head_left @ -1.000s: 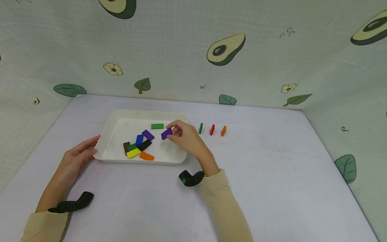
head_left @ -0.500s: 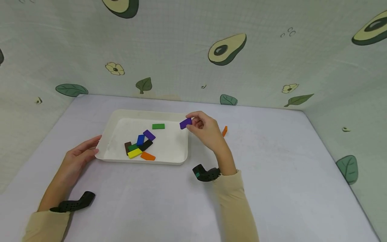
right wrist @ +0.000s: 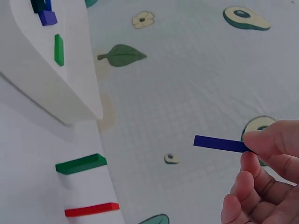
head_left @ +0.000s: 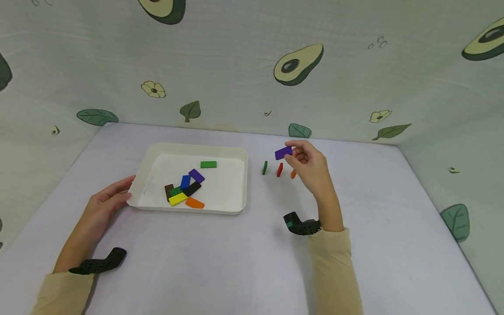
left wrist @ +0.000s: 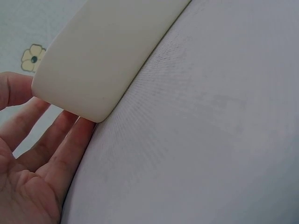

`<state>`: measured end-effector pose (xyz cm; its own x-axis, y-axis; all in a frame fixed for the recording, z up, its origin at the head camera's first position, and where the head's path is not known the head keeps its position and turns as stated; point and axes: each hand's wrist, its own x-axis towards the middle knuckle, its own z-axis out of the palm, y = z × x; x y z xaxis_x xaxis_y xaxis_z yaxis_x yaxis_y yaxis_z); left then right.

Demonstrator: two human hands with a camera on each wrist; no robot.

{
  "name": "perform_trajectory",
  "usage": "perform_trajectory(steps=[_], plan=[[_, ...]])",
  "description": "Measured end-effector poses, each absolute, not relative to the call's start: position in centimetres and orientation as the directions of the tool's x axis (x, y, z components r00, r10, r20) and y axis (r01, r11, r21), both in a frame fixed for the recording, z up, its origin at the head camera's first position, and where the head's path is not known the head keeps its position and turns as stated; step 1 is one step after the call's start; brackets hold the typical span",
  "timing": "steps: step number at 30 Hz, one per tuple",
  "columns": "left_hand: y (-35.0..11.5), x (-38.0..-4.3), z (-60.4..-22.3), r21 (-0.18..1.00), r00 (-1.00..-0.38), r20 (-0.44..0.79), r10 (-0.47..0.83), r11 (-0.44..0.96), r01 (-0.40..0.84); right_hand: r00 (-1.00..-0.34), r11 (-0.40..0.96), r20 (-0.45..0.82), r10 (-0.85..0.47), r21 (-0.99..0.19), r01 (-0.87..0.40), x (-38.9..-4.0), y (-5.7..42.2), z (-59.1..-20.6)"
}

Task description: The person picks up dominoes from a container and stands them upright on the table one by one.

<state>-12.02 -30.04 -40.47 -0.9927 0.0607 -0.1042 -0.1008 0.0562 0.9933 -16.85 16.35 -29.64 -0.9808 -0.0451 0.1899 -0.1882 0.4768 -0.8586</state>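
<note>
Purple domino-shaped block is pinched at one end between thumb and fingertips of right hand, held above the table, slightly right of upper centre. Standing green, red and part-hidden orange blocks are seen just below. White tray, centre-left, is touched at its left end by left hand, fingers loosely extended.

Left fingers nearly straight, right fingers pinched.
</note>
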Motion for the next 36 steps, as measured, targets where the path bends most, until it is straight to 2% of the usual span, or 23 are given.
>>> perform_trajectory(steps=[17, 26, 36], plan=[[-29.9, -12.1, -40.3, 0.986, -0.991, -0.130, 0.044, 0.115, -0.124, -0.980, 0.627, 0.181, 0.086, -0.774, -0.088, -16.4, 20.8, -30.3], [-30.0, -12.1, -39.9, 0.989, -0.991, -0.123, 0.060, 0.084, -0.118, -0.977, 0.694, 0.167, 0.135, -0.720, -0.027, -16.5, 22.1, -31.1], [-29.9, -12.2, -39.9, 0.995, -0.992, -0.102, 0.078, 0.017, -0.101, -0.990, 0.778, 0.087, 0.113, -0.628, 0.034, -17.3, 21.7, -32.5]])
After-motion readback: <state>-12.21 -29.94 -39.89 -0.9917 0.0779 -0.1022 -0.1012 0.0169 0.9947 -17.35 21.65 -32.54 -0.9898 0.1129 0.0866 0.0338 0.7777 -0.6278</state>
